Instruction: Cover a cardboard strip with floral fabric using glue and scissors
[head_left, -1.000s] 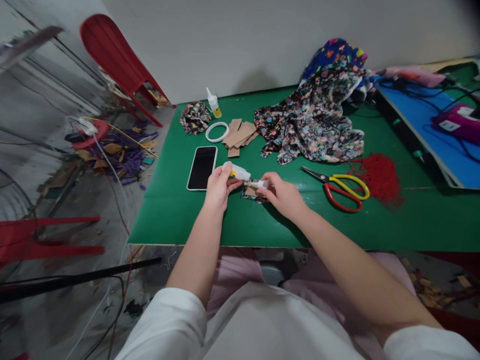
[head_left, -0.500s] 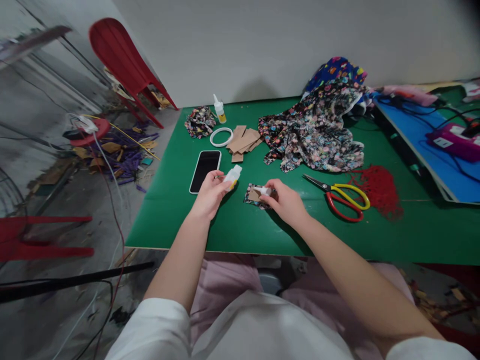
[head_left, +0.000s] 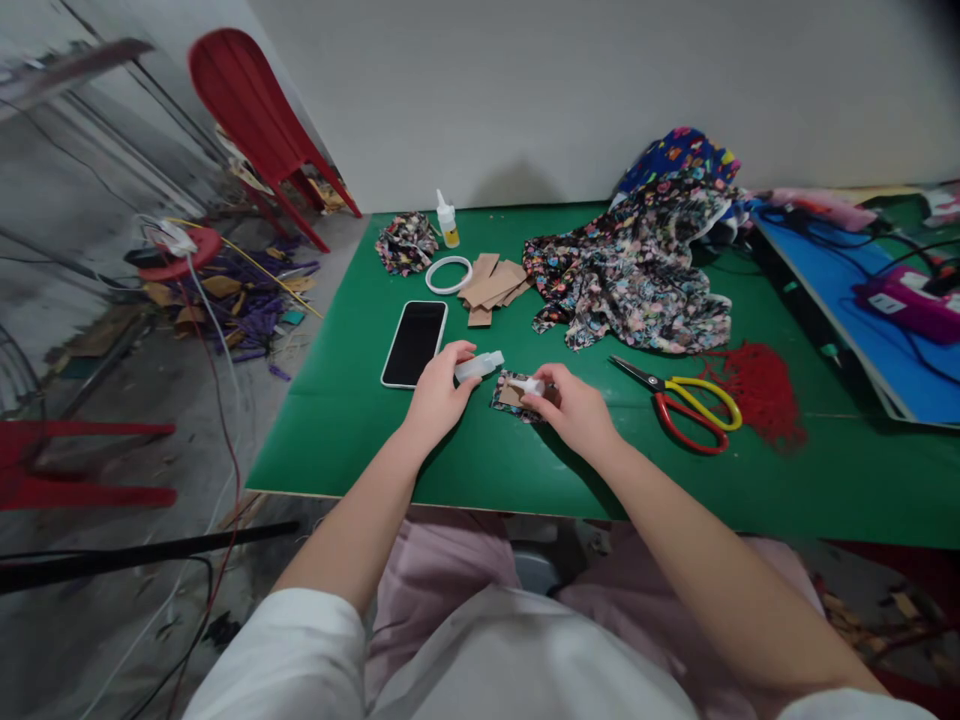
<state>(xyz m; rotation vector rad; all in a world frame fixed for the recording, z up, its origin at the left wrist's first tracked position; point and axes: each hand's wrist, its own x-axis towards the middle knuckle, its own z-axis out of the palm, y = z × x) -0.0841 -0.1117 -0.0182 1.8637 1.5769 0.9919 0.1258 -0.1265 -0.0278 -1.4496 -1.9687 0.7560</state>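
My left hand [head_left: 437, 398] is closed round a small translucent glue bottle [head_left: 480, 366], which lies tipped on its side with its neck pointing right. In my right hand [head_left: 576, 408] a white nozzle cap [head_left: 529, 386] is pinched between thumb and fingers, its tip pointing left. Beneath the cap, a small brown cardboard piece [head_left: 510, 395] lies on a scrap of dark floral fabric [head_left: 499, 404]. Whether the cap touches the cardboard I cannot tell. The bottle's neck is just up and left of the scrap, apart from the cap.
On the green table [head_left: 330, 430] lie a phone [head_left: 415, 342], a white ring [head_left: 429, 276], cardboard strips [head_left: 495, 287], and scissors [head_left: 694, 408] beside red threads [head_left: 761, 395]. Another glue bottle [head_left: 448, 225] stands upright at the back. Floral cloth [head_left: 637, 280] is heaped near a blue board [head_left: 847, 290].
My left hand has moved slightly right, and the glue bottle has tipped from slanting upward to nearly level. My right hand keeps the nozzle cap over the cardboard. The view has shifted a little.
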